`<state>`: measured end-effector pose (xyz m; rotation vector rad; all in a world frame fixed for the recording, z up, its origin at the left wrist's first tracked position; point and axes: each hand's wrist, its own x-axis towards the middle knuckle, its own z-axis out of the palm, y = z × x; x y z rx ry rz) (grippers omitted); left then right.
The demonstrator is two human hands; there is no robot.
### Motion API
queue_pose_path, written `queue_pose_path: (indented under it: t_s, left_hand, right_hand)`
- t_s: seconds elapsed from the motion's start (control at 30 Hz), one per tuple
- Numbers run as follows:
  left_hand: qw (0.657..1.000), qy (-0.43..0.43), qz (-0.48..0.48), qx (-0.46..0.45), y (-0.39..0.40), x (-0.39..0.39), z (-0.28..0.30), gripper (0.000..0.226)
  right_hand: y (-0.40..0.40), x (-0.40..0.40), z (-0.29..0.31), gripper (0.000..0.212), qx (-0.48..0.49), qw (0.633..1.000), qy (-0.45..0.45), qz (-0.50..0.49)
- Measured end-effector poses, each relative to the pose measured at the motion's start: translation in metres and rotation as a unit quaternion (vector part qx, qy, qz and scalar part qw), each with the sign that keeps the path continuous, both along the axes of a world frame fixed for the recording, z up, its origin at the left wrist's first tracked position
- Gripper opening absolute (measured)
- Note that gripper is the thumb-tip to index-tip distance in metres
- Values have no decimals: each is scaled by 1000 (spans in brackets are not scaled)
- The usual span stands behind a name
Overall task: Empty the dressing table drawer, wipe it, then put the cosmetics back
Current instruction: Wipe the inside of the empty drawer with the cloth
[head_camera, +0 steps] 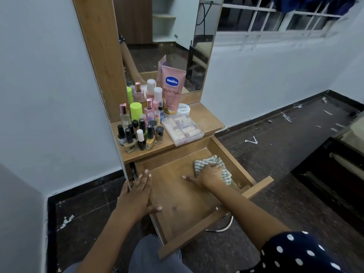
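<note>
Two hands work at the pulled-out wooden drawer (177,194) in the lower centre of the frame. My right hand (211,174) presses flat on a green-and-white checked cloth (222,166) at the drawer's far right corner, fingers straight over the fabric and thumb stretched out to the left on the bare wood. My left hand (136,196) rests with relaxed, straight fingers along the drawer's left wall, thumb lying inside on the drawer floor; it holds nothing. No cosmetics lie in the drawer.

All the cosmetics stand on the dressing table top (208,119), just above the drawer at centre frame. Dark-capped nail polish bottles (137,136) cluster at its left front, with a lime-green capped bottle (136,111) and clear perfume bottles (123,115) behind them. A tall pink Vaseline Gluta-Hya tube (171,89) stands cap-down against the mirror (167,36), a white jar (184,109) just beside it to the right. A clear plastic box (182,129) of small tubes lies in front of the jar, its corner overhanging the table edge above the drawer. Scraps of white paper (251,140) dot the dark floor at right.
</note>
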<state>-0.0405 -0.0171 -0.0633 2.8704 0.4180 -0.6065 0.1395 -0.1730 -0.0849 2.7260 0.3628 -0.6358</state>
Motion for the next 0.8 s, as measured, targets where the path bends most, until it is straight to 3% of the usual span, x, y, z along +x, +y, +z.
queue_pose_path:
  t_s: [0.2, 0.43, 0.6, 0.8]
  left_hand:
    - [1000, -4, -1, 1, -2, -1, 0, 101]
    - [1000, 5, -1, 4, -3, 0, 6, 100]
    - [1000, 3, -3, 7, -4, 0, 7, 101]
    - [1000, 0, -7, 12, -2, 0, 3, 101]
  right_hand:
    - [-14, -12, 0, 121, -48, 997, 39, -43]
    - [15, -44, -19, 121, 119, 980, 71, -141]
    - [16, -55, -10, 80, 153, 982, 105, -23]
    - [-8, -42, -7, 82, 93, 991, 74, 55]
